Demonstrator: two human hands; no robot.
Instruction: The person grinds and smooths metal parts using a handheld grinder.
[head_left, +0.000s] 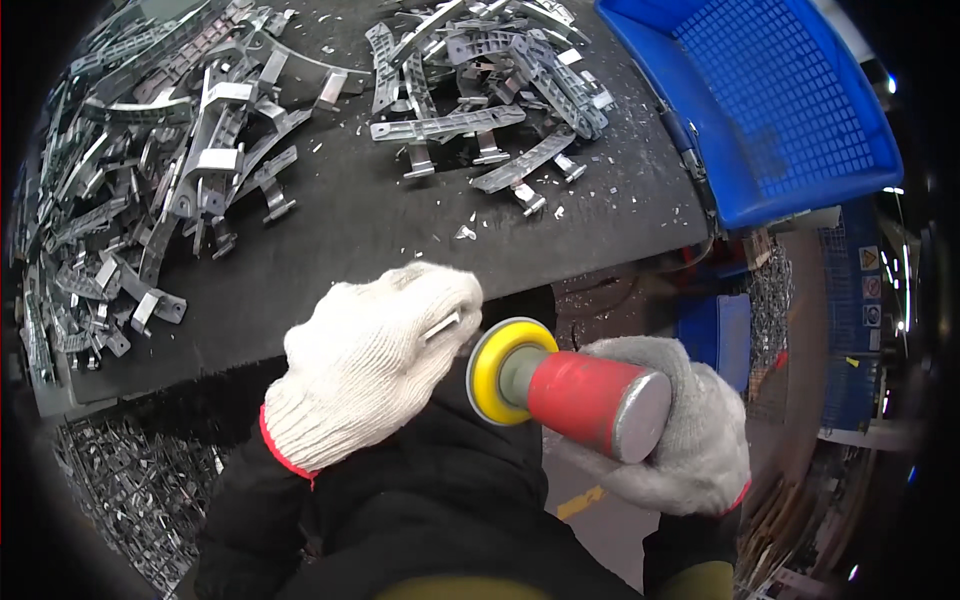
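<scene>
My left hand, in a white knitted glove with a red cuff edge, is closed just off the table's near edge. A small bit of a silvery metal bracket shows between its fingers; the rest is hidden by the glove. On the right, my right hand, in a greyer glove, wraps round a handheld sander with a red body and grey metal end. The sander's round yellow pad faces the left hand, close beside it. Whether pad and bracket touch, I cannot tell.
Silvery metal brackets heap on the dark table at left, with another pile at the back middle. A blue crate stands at back right. Below the table at left lie many more metal parts. Metal chips litter the tabletop.
</scene>
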